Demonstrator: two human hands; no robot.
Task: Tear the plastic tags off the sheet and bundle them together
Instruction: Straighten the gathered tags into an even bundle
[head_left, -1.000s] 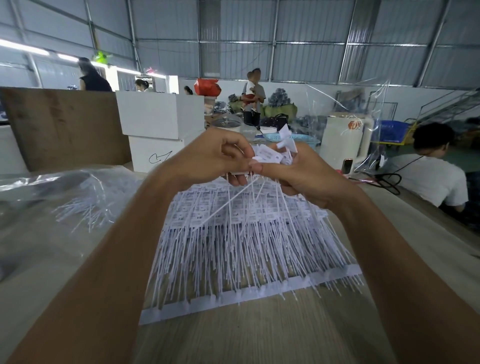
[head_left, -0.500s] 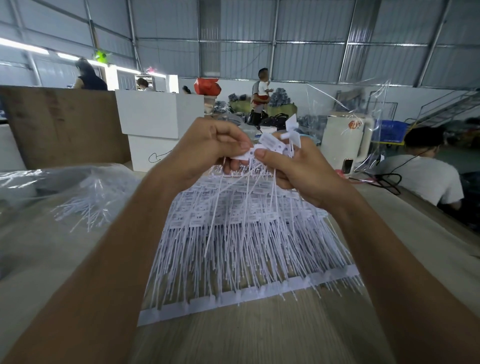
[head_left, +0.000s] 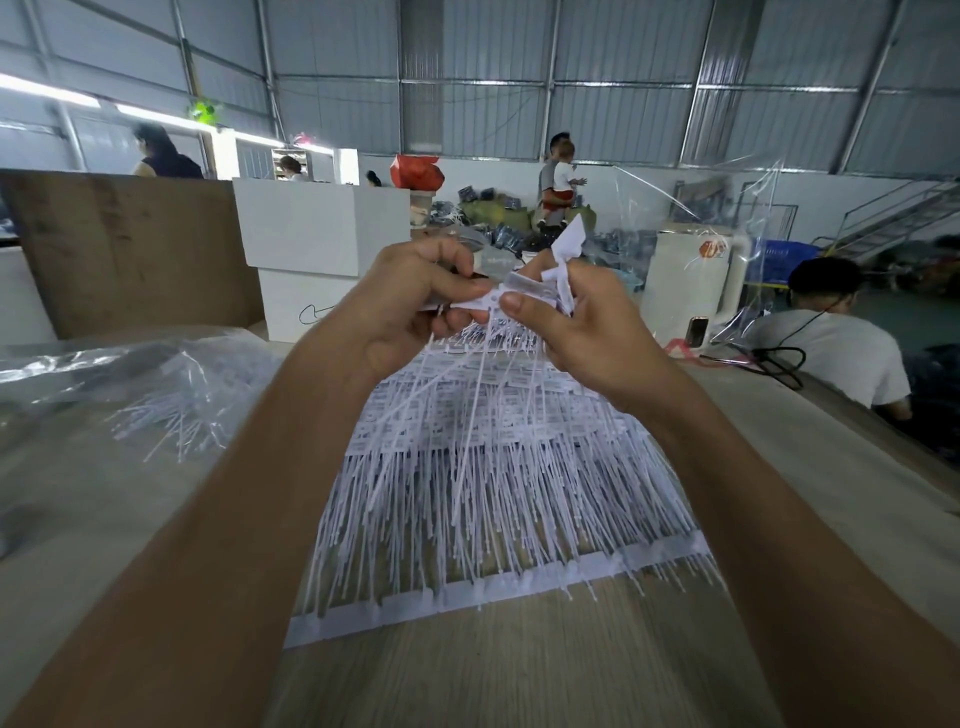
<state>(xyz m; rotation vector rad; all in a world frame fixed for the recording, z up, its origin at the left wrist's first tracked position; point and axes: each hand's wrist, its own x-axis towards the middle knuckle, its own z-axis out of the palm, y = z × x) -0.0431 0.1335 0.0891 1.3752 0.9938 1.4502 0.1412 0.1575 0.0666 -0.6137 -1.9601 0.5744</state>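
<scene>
A stack of white sheets of plastic tags (head_left: 498, 467) lies on the wooden table (head_left: 519, 670), thin tails pointing toward me and ending at a white strip (head_left: 467, 597). Both hands are raised above its far end. My left hand (head_left: 410, 306) pinches the labels of a few torn-off tags (head_left: 483, 301), whose tails hang down. My right hand (head_left: 592, 322) grips a small bundle of tags (head_left: 563, 260), thumb pressed on the same labels, with label ends sticking up above the fingers.
A clear plastic bag (head_left: 130, 379) with loose tags lies on the table to the left. Behind stand a brown board (head_left: 130, 249) and white boxes (head_left: 311, 244). A person in a white shirt (head_left: 831, 343) sits at the right, beyond the table edge.
Both hands have risen a little higher above the stack with the tags. The hanging tails have swung closer to vertical. A person in the background walked right.
</scene>
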